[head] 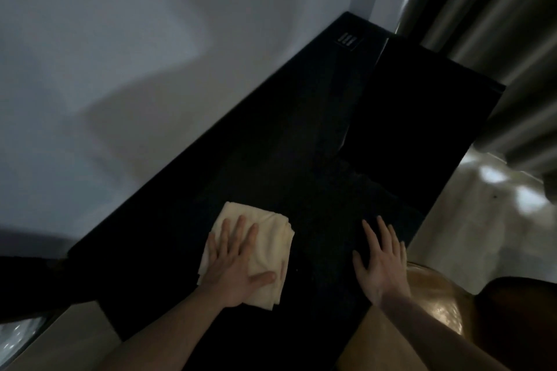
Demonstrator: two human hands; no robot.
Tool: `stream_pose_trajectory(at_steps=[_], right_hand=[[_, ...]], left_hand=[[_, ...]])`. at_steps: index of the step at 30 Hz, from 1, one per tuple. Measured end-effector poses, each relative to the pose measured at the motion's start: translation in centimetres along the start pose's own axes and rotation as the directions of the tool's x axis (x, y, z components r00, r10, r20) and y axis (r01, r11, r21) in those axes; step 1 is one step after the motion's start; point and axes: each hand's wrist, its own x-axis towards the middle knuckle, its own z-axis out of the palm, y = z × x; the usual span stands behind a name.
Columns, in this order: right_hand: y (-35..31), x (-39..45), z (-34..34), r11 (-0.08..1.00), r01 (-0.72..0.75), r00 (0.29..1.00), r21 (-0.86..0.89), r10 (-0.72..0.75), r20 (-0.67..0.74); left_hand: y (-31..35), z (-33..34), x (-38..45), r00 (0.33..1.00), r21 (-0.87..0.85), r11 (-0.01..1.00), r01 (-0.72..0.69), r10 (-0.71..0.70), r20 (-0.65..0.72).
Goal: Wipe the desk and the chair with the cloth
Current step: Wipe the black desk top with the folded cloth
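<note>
Left hand (238, 265) I see pressing flat, fingers straight, on the folded cream cloth (265, 238); right hand (382, 259) lies open on the black bench (271, 144).

text: none readable | desk (271, 135) socket panel (347, 39): unlabelled slots only

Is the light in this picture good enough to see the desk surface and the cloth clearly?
Head view: dim light overall; the black desk shows almost no surface detail; the pale cloth under the left hand stands out clearly; the right hand is visible; soft shadows fall on the wall; edges look slightly blurred and tilted.
</note>
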Motion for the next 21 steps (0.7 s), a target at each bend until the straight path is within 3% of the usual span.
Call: stream_pose_trajectory(at_steps=[11, 21], right_hand=[[4.4, 10.8, -2.6, 0.998, -0.058, 0.978, 0.009, 0.058, -0.201], [4.4, 11.5, -1.9, 0.996, -0.089, 0.951, 0.002, 0.085, -0.299]], left_hand=[[8.9, -7.7, 12.6, 0.996, 0.037, 0.999, 0.017, -0.014, -0.082], [15.1, -15.0, 23.0, 0.980, 0.051, 0.999, 0.013, -0.003, -0.197]])
